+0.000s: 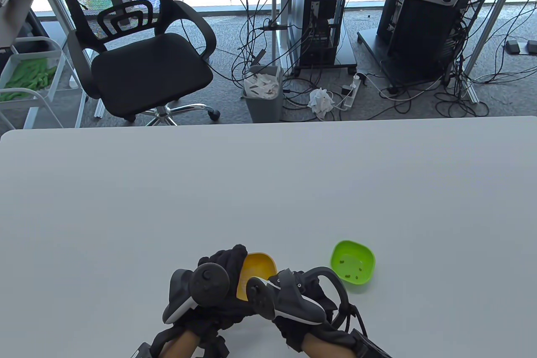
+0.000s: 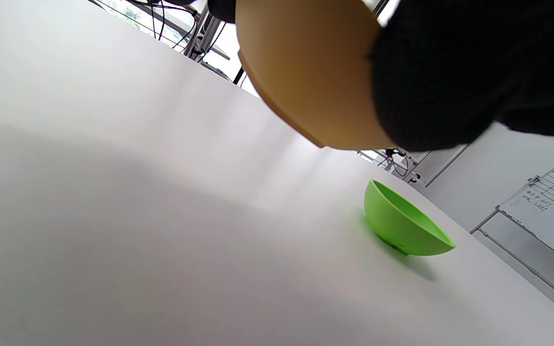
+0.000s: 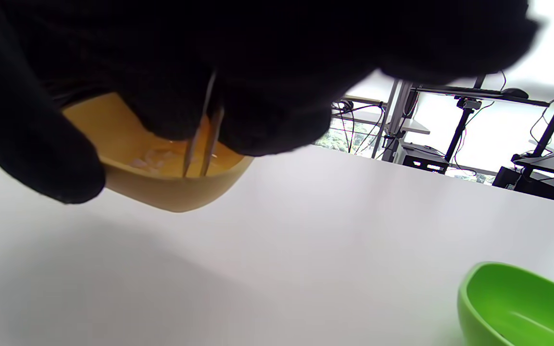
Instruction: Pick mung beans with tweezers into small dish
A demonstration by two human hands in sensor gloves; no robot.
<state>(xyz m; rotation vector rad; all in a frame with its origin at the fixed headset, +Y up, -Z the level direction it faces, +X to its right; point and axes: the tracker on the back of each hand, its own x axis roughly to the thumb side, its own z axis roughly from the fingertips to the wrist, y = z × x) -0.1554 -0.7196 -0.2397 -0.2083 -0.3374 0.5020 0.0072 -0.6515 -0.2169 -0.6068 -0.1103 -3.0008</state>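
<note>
Both hands work at the yellow bowl (image 1: pixel 259 270): left hand (image 1: pixel 218 278) holds it tilted, right hand (image 1: pixel 302 295) pinches thin tweezers (image 3: pixel 203 144) inside. Beans, probably small, hard and slippery, need gentle squeeze; some lie in the green dish (image 1: pixel 353 266).

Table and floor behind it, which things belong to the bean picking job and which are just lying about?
Job: yellow bowl, held by left hand; tweezers in right hand; green dish holding a few beans.

Lying about: office chair, bin, computer tower, floor cables.
</note>
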